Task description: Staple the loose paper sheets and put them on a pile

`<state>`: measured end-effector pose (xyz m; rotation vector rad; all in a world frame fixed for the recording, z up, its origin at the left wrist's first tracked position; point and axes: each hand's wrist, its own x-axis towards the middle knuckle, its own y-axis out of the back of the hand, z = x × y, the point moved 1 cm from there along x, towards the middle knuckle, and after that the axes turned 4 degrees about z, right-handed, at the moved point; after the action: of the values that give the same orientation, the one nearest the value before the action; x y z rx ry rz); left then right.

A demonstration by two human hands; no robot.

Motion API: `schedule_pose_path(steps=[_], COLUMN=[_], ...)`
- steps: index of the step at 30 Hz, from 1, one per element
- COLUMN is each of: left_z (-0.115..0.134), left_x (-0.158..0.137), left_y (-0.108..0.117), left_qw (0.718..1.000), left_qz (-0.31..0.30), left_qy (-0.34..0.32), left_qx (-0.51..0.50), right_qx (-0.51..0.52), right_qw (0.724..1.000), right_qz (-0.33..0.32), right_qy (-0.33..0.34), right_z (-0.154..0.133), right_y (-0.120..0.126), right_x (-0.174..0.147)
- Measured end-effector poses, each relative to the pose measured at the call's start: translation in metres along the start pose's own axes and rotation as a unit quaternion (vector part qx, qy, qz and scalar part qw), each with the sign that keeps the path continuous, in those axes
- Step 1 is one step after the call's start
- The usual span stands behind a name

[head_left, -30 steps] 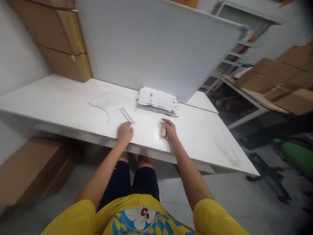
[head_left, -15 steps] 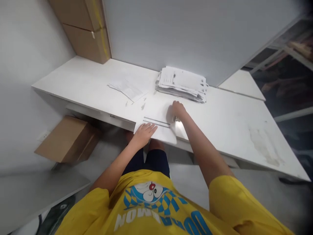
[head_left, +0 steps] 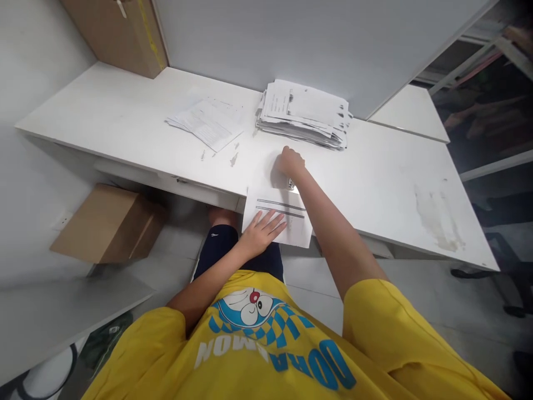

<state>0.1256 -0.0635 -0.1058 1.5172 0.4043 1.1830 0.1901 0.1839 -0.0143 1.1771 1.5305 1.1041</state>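
Cardboard box (head_left: pixel 110 222) on floor at far left, loose printed sheets (head_left: pixel 206 122) lying on the white table (head_left: pixel 125 128). Sheet with two grey strips (head_left: pixel 278 216) is overhanging the table's front edge, pinned flat by the left hand (head_left: pixel 262 232), fingers spread open. Right hand (head_left: pixel 290 164) is closed on a small object, unidentifiable. Paper stack (head_left: pixel 306 114) behind. Sheet is best kept flat and steadied at the edge.

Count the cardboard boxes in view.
2. One box stands at the table's far-left corner against the wall; the other box lies on the floor under the table's left end. More may be out of frame.
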Motion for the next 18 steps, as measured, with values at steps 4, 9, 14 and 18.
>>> schedule_pose_path(steps=[4, 9, 14, 18], left_z=[-0.003, -0.002, 0.015, 0.018], left_x=[0.009, 0.026, 0.050, 0.067], left_y=[-0.007, -0.006, 0.011, 0.018], left_qw=[0.999, 0.999, 0.999, 0.998], left_qz=[0.007, -0.008, -0.044, -0.066], left_qy=[-0.032, -0.021, 0.011, 0.023], left_qx=[0.041, 0.041, 0.013, 0.010], right_qx=[0.033, 0.085, 0.096, 0.092], right_qw=[0.999, 0.995, 0.994, 0.993], right_qz=[-0.006, 0.031, 0.041, 0.066], right_qy=[0.016, 0.038, 0.023, 0.030], right_z=[0.013, 0.031, 0.041, 0.045], right_y=[0.005, 0.001, -0.007, -0.014], right_x=[0.000, 0.002, 0.008, 0.015])
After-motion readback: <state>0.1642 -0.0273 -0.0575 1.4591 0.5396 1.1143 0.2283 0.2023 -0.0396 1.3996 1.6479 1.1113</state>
